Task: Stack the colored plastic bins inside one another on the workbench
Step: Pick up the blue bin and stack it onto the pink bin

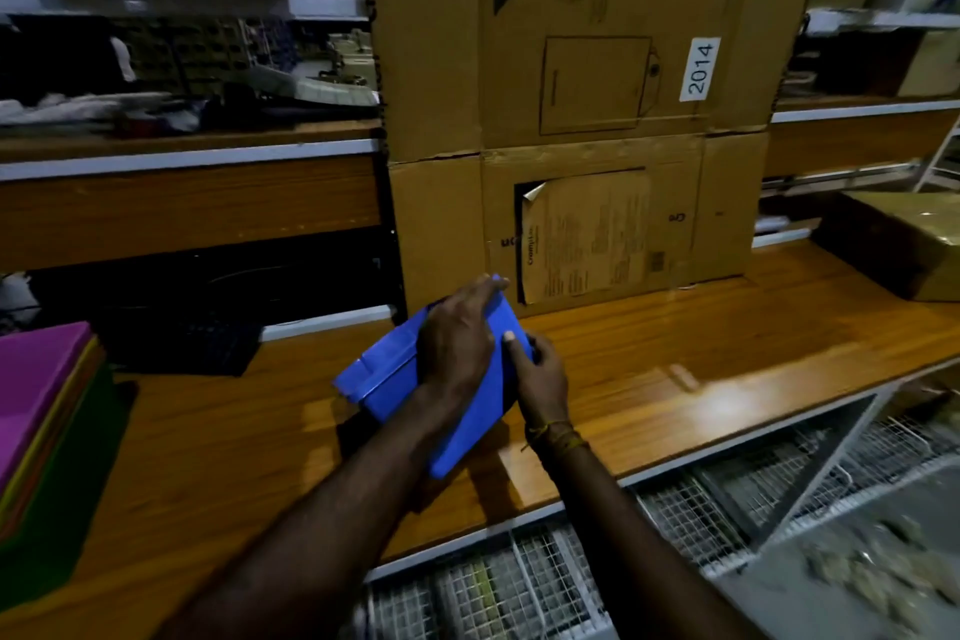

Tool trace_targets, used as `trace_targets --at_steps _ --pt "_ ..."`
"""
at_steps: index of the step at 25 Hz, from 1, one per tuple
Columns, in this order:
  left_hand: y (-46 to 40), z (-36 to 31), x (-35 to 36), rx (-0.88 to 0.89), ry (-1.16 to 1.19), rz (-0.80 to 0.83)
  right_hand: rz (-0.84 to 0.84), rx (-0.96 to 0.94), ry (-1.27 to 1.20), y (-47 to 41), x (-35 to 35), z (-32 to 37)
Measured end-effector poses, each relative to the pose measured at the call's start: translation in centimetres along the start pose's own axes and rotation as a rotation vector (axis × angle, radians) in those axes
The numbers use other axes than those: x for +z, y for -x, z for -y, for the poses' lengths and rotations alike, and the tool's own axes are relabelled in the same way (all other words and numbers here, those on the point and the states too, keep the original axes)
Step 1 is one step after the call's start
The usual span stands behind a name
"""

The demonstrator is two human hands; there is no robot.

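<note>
- I see one blue bin (470,395) held up over the middle of the table (218,442), tipped on its side.
- My left hand (457,343) lies across the top of the blue bin, fingers bent over its far edge, so this grip is holding the bin.
- My right hand (540,374) holds the bin's right side, thumb on the blue wall and fingers tucked behind it. This grip is holding the same bin.
- At the left edge of the table sits one stack of bins (41,411), one inside the other. The top one is pink. Under it I see thin orange and yellow rims and a green one at the bottom. I cannot count them for sure.
- The stack and the blue bin are well apart, with bare wood between them.
- Near the back edge, left of middle, lies one dark basket (182,343).
- One big cardboard box (597,224) stands at the back edge, just behind the blue bin, with another cardboard box (587,26) on top of it.
- One brown parcel (898,244) sits at the back right corner.
- The right half of the table is bare wood up to the front edge.
- Below the front edge I see wire baskets (509,587). They are too blurry to count.
</note>
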State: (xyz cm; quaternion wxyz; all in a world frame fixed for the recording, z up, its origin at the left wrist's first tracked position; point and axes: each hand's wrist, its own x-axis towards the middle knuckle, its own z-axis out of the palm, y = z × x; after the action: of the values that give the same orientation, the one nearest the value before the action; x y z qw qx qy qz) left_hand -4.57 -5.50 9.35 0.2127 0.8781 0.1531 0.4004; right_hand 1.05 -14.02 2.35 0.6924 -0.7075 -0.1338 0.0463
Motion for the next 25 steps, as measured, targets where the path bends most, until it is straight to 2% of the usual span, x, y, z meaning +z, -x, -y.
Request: trace_targets --at_steps 2,5,10,17,20,22,25 --pt "1.8 2.1 -0.9 0.016 -0.075 0.07 0.072 0.04 -0.005 1.9 1.6 -1.2" --pt "4.2 5.1 -2.1 0.101 -0.081 0.157 0.079 0.075 -0.04 3.7 3.5 -1.4" --pt "7.9 8.2 -4.1 0.157 -0.08 0.166 0.093 0.153 -0.06 5.1 6.4 -0.2" --pt "11.6 11.7 -5.4 0.179 0.023 0.26 0.015 0.145 0.121 7.7 8.2 -0.5" --pt "12.3 14.1 -6.6 0.136 0.057 0.264 -0.017 0.158 0.206 8.4 9.0 -2.3" --pt "12.1 16.1 -7.6 0.037 -0.05 0.218 -0.027 0.174 0.279 9.2 9.6 -2.9" --pt "12.2 18.6 -8.5 -0.186 -0.288 0.242 0.02 0.133 0.335 10.0 9.8 -3.4"
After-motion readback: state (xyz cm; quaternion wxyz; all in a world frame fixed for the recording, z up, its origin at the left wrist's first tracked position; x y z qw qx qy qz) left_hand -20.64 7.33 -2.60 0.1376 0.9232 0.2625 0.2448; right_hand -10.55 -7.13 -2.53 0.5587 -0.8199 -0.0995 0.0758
